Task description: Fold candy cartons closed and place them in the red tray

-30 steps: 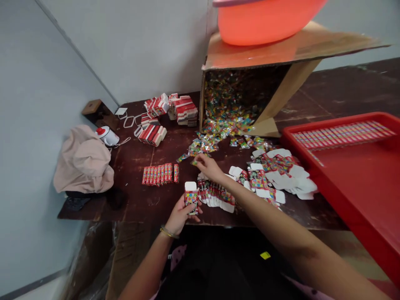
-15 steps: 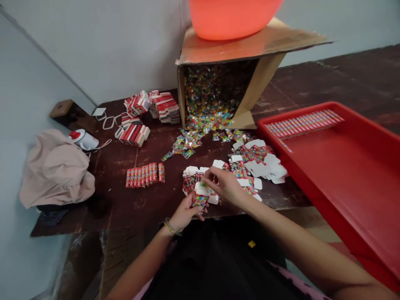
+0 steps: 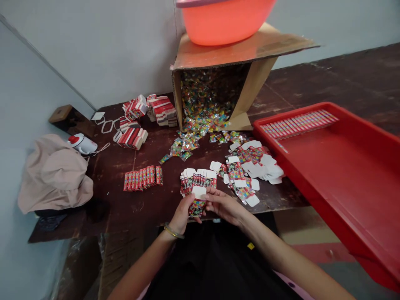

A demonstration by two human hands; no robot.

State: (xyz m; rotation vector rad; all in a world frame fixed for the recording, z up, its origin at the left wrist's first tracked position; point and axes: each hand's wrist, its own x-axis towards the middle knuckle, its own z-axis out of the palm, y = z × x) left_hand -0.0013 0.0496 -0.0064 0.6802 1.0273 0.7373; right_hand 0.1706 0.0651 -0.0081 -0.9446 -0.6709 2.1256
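Note:
Near the table's front edge I hold a small printed candy box (image 3: 197,204) with its white flap raised. My left hand (image 3: 183,212) is closed round the box's left side. On the other side, the fingers of my right hand (image 3: 223,204) grip the box by its flap. Just behind it stands a row of open candy boxes (image 3: 200,180) with white flaps up. Flattened and loose boxes (image 3: 243,183) lie in a pile to the right. To the left sits a row of closed candy boxes (image 3: 142,178). Small candy packets (image 3: 184,146) spill across the table behind.
A cardboard box (image 3: 243,121) on its side holds many candy packets, with an orange basin (image 3: 225,25) on top. At right stands a red tray (image 3: 328,166) with a line of boxes. Left are stacked cartons (image 3: 133,136), a white mug (image 3: 83,143) and a beige cloth (image 3: 59,175).
My right hand has come down from above the box's opening to its right side. The green packet it held over the box is out of sight. The view has shifted slightly.

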